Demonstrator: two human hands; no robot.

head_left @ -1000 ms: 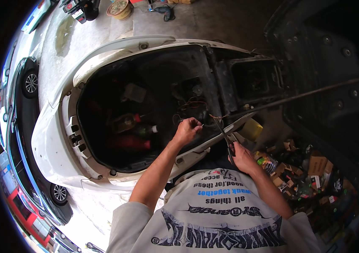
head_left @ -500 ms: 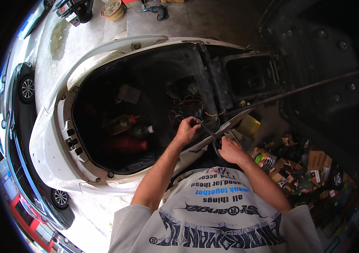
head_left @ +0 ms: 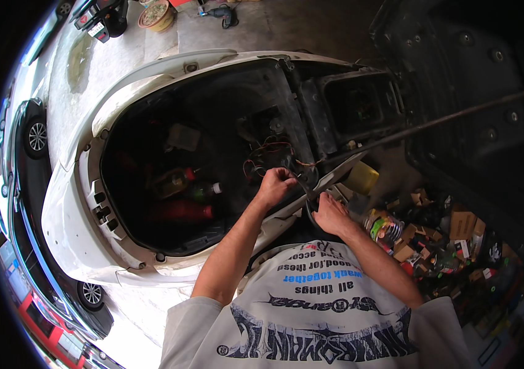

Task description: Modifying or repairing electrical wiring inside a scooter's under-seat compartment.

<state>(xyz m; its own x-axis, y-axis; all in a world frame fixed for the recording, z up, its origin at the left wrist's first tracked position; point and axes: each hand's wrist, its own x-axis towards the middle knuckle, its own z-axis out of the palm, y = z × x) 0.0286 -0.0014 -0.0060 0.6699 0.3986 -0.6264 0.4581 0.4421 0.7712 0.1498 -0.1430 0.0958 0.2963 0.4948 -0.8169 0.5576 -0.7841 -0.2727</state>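
A white scooter body (head_left: pixel 68 227) lies before me, its dark storage bay (head_left: pixel 212 114) uncovered. My left hand (head_left: pixel 276 186) is at the bay's near right rim, thumb and fingers pinched together on one end of a dark strip. That dark strip (head_left: pixel 306 190), perhaps tape or cable, runs from there toward my right hand (head_left: pixel 331 213), whose fingers are closed around its lower part just outside the rim. Thin red wires (head_left: pixel 272 147) loop inside the bay, beyond my left hand. My fingers hide the strip's ends.
In the bay lie a red-capped bottle (head_left: pixel 174 182), a white-capped bottle (head_left: pixel 206 190), a red bottle (head_left: pixel 185 212) and a pale box (head_left: pixel 183 136). The raised dark seat (head_left: pixel 459 123) and a thin rod (head_left: pixel 452 122) are at right. Cartons and clutter (head_left: pixel 434 246) cover the floor below.
The whole view has shifted slightly. Both hands stay at the rim with the dark strip between them; my right hand has moved a little left.
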